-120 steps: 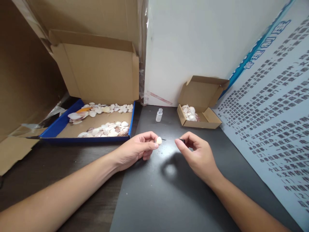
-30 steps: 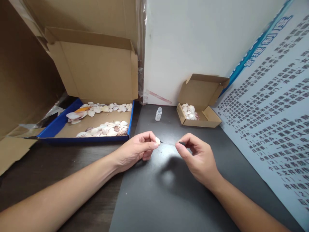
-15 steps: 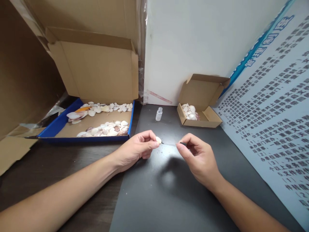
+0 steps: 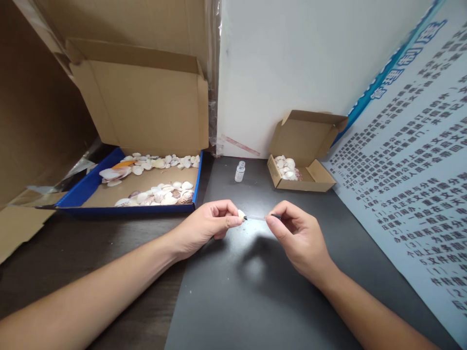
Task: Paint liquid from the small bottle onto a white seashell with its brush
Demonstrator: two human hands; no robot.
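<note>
Between the thumb and fingers of my left hand (image 4: pixel 213 221) is a small whitish seashell (image 4: pixel 241 214), partly covered by the fingertips. My right hand (image 4: pixel 297 238) pinches the black cap of a small applicator brush (image 4: pixel 256 218). Its thin clear stem points left, and the dark tip touches or nearly touches the shell's right edge. Beyond both hands an uncapped small glass bottle (image 4: pixel 240 172) with a white label stands upright on the dark grey mat (image 4: pixel 233 301).
A blue-sided cardboard box (image 4: pixel 126 210) at the left holds many seashells (image 4: pixel 168 193), its lid raised. At the right back stands a smaller open cardboard box (image 4: pixel 302 184) with white shells (image 4: pixel 286 168). A printed poster (image 4: pixel 419 146) leans along the right side.
The shell has turned a little in my left fingers, and less of its face shows. The brush's dark tip now lies closer against it. My right hand is nearly still.
</note>
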